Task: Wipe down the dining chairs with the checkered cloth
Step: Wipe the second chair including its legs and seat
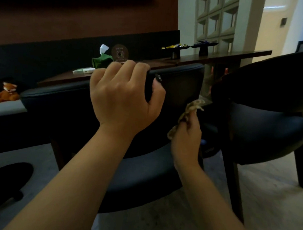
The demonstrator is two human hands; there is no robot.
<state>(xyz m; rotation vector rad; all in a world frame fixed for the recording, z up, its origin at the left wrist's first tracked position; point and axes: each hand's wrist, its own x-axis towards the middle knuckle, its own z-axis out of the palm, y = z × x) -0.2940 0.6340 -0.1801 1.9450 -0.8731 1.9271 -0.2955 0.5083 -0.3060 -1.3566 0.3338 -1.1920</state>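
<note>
Checkered cloth [189, 114] bunched in right hand [186, 142], fingers clamped on it, against near dining chair [181, 85] backrest at 4 o'clock. Left hand [123, 99] grip wraps backrest top edge. Second chair [268, 120] at 3 o'clock. Counter [210, 56] behind, 12 o'clock.

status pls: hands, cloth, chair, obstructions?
Left hand grips near chair top rail. Right hand holds checkered cloth against backrest's right edge. Second chair close on the right; nothing blocking.

Bare forearms, dark-painted thumbnail [159, 78]
</note>
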